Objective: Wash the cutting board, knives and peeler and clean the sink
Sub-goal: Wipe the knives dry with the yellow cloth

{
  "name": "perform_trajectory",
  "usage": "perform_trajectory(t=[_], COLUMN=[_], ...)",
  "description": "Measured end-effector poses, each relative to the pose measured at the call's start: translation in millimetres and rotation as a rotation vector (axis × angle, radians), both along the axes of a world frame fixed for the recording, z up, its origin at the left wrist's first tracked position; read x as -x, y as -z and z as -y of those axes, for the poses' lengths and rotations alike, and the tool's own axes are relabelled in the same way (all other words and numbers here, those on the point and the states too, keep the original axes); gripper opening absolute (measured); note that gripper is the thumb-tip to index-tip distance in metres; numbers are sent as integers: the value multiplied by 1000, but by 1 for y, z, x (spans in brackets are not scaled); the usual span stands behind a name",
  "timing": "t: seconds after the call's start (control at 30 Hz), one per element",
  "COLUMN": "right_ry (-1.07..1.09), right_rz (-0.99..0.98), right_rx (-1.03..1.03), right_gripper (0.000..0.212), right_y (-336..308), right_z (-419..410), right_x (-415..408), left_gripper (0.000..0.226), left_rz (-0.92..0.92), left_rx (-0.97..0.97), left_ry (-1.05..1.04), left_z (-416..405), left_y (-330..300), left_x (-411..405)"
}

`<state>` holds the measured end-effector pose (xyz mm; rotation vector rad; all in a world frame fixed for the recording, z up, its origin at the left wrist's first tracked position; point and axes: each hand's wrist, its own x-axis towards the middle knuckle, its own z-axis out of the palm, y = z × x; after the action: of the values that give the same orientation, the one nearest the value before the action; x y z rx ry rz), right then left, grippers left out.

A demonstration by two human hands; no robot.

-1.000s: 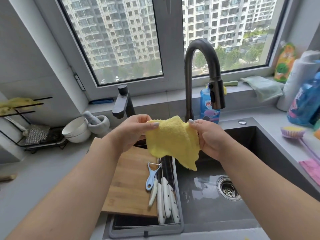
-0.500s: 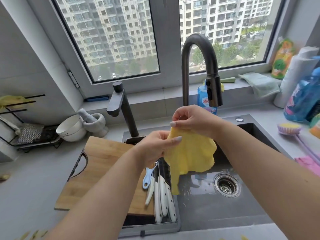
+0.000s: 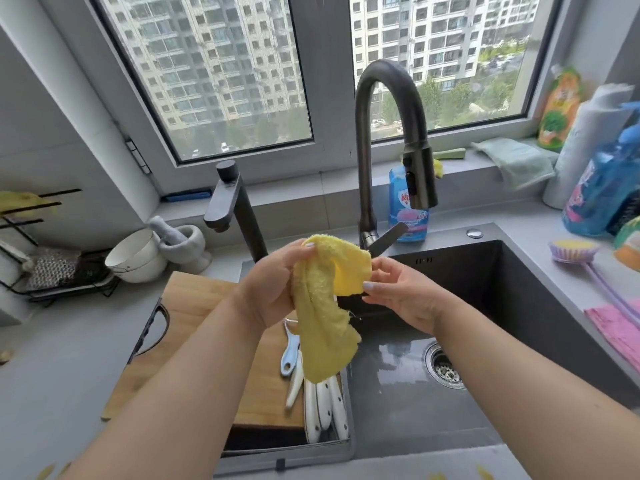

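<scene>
Over the sink's left side I hold a yellow cloth (image 3: pixel 323 306) in both hands. My left hand (image 3: pixel 273 285) grips its upper part, and the rest hangs down from there. My right hand (image 3: pixel 398 289) pinches its right corner. Below, a wooden cutting board (image 3: pixel 194 317) lies across the counter and the drain rack (image 3: pixel 311 455). A blue-and-white peeler (image 3: pixel 290 355) and several white-handled knives (image 3: pixel 323 407) lie at the board's right end, in the rack. The dark sink (image 3: pixel 485 306) is wet, with its drain (image 3: pixel 446 367) at the right.
A tall dark faucet (image 3: pixel 388 133) arches above my hands, with a shorter tap (image 3: pixel 235 209) to its left. White bowls (image 3: pixel 135 254) and a mortar (image 3: pixel 183 240) stand at back left. A blue bottle (image 3: pixel 408 209), dish brush (image 3: pixel 575 249), pink cloth (image 3: pixel 620 330) and detergent bottles stand right.
The cloth was spread between both hands, then bunched lower over the rack. Now my left hand has risen with it, and my right hand has dropped to pinch its right corner.
</scene>
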<state>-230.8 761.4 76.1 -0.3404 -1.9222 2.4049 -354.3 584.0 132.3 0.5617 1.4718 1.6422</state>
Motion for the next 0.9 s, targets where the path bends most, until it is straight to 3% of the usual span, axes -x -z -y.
perform_trajectory(t=[0.23, 0.37, 0.47, 0.63, 0.77, 0.9], right_ry=[117, 64, 29, -154, -63, -64], right_rz=[-75, -118, -150, -38, -121, -208], right_rx=[-195, -587, -653, -725, -621, -299], right_gripper=[17, 17, 19, 15, 16, 14], right_y=[-43, -73, -90, -93, -97, -109], right_z=[9, 22, 23, 1, -9, -4], right_x=[20, 34, 42, 34, 31, 35], left_gripper=[30, 54, 46, 37, 39, 47], left_rz=[24, -283, -390, -374, -441, -330], left_rx=[-64, 138, 112, 29, 29, -114], left_ry=[67, -2, -93, -168, -129, -73], left_z=[12, 9, 7, 16, 25, 29], left_y=[-11, -13, -20, -38, -45, -58], left_x=[8, 3, 1, 11, 19, 32])
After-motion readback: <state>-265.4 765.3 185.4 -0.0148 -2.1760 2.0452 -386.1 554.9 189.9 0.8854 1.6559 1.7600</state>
